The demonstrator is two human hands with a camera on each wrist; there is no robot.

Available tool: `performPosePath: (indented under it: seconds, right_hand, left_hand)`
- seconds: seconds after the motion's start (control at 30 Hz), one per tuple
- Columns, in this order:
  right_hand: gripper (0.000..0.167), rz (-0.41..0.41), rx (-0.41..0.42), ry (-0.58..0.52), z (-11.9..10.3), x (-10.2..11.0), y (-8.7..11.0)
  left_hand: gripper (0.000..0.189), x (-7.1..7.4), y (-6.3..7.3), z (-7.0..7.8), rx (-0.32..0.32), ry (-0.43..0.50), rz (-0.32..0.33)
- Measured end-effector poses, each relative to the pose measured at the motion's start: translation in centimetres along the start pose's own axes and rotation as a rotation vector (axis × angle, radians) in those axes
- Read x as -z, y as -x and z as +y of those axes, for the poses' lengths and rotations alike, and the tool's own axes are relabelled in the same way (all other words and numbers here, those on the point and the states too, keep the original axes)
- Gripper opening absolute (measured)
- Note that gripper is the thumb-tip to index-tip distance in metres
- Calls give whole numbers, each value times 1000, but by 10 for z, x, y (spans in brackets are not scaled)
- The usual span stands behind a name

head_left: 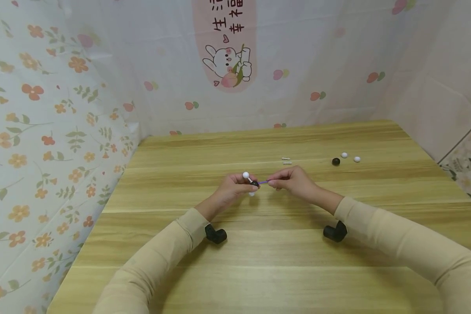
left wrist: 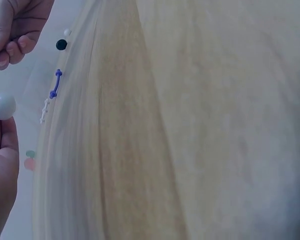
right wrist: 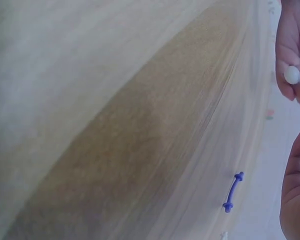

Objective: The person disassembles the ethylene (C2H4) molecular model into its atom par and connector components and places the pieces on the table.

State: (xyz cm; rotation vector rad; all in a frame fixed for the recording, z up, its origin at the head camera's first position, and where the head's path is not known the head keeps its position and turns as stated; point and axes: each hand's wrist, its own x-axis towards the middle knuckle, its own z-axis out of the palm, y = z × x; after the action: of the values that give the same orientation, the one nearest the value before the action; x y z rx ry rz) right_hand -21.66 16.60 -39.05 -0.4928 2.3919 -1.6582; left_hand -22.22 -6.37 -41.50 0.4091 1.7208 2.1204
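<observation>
My left hand (head_left: pixel 235 186) grips a molecular model's black ball (head_left: pixel 254 184) between thumb and fingers. From that ball a white stick rises to a white ball (head_left: pixel 245 175), and a second white ball (head_left: pixel 252 194) shows below it. With thumb and fingertips my right hand (head_left: pixel 294 183) pinches a purple connector stick (head_left: pixel 263 182), whose other end reaches the black ball. The left wrist view catches the left hand (left wrist: pixel 2 160) only at its edge, beside a white ball (left wrist: pixel 3 106). In the right wrist view, the right hand (right wrist: pixel 296 195) is partly cut off.
Two short white connectors (head_left: pixel 286 163) lie behind the hands. Farther right sit a loose black ball (head_left: pixel 336 162) and two white balls (head_left: pixel 357 159). Another purple connector (left wrist: pixel 56 83) lies on the table. Dark wrist-worn devices (head_left: pixel 216 234) show beneath the sleeves. Patterned curtains (head_left: pixel 157 65) border the wooden table.
</observation>
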Motion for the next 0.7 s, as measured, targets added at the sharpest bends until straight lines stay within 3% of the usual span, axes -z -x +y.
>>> performPosePath:
  seconds: [0.37, 0.7]
  right_hand:
    - [19, 34, -2, 57, -2, 1, 4]
    - [15, 43, 6, 77, 0, 1, 3]
  left_hand:
    - [19, -3, -2, 3, 24, -140, 38]
    - [19, -4, -2, 0, 8, -170, 62]
